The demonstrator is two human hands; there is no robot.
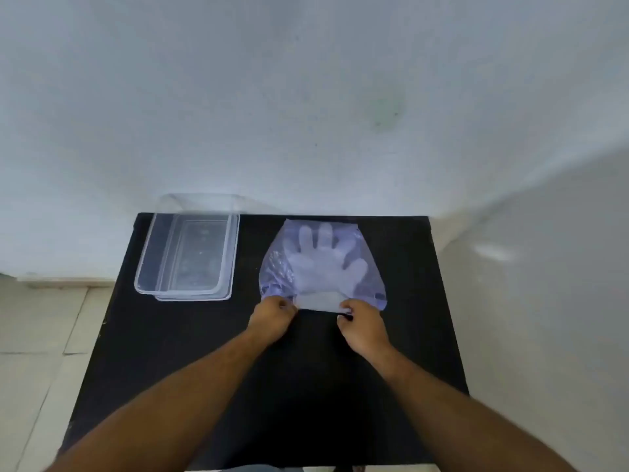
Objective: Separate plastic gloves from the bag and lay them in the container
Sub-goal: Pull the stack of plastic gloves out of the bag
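A pale purple see-through bag [369, 277] lies flat on the black table [204, 352], right of centre. Inside it a stack of whitish plastic gloves [321, 264] shows through, fingers pointing to the wall. The gloves' cuff edge [318, 301] sticks out of the bag's near opening. My left hand [270, 318] pinches the opening at its left corner. My right hand [362, 323] pinches the cuff edge at the right. The clear plastic container [146, 267] stands open at the table's back left, nothing visible in it.
A white wall rises directly behind the table. Tiled floor shows to the left, a pale floor or wall to the right. The table's near half holds only my forearms.
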